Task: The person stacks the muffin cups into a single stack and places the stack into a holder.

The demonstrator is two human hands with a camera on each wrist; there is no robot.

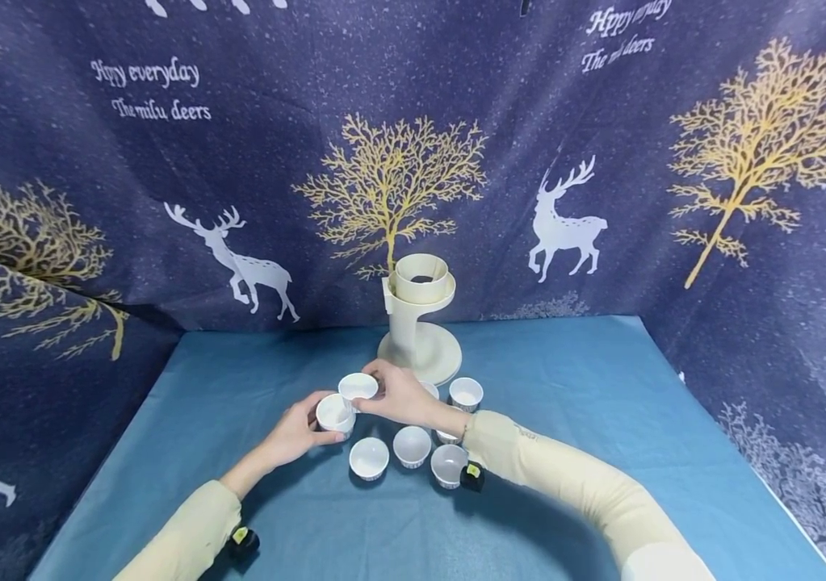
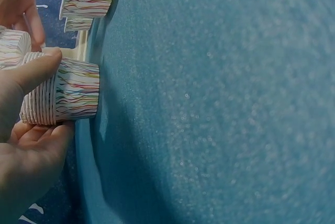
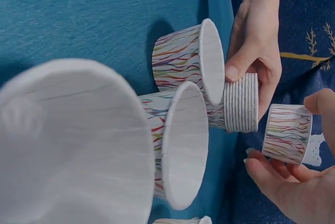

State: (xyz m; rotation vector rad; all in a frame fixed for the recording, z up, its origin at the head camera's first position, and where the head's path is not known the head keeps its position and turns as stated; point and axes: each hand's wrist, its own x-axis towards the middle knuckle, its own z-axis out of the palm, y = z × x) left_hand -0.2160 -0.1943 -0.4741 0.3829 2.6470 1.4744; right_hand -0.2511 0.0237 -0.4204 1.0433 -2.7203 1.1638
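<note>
While my left hand [image 1: 295, 434] grips a nested stack of white paper cups with wavy multicoloured stripes [image 2: 76, 89], thumb and fingers on either side of the piled rims, my right hand [image 1: 404, 397] pinches a single white paper cup with the same stripes [image 3: 287, 134], mouth up. I have that cup just to the far right of the stack and higher than it, and the right wrist view shows a narrow gap between them. On the near side of my right hand, three loose striped paper cups [image 1: 412, 446] stand upright in an uneven row. Another loose cup [image 1: 447, 437] is partly hidden by my right wrist, and beyond the wrist stand two far cups [image 1: 467, 393], the left one partly covered by my hand. Farther back is a cream-coloured stand with a round base and a ring-shaped top [image 1: 420, 294]. Everything stands on a blue cloth-covered table [image 1: 354, 528], and at the far side hangs a dark blue fabric backdrop with golden trees and white deer [image 1: 253, 145].
</note>
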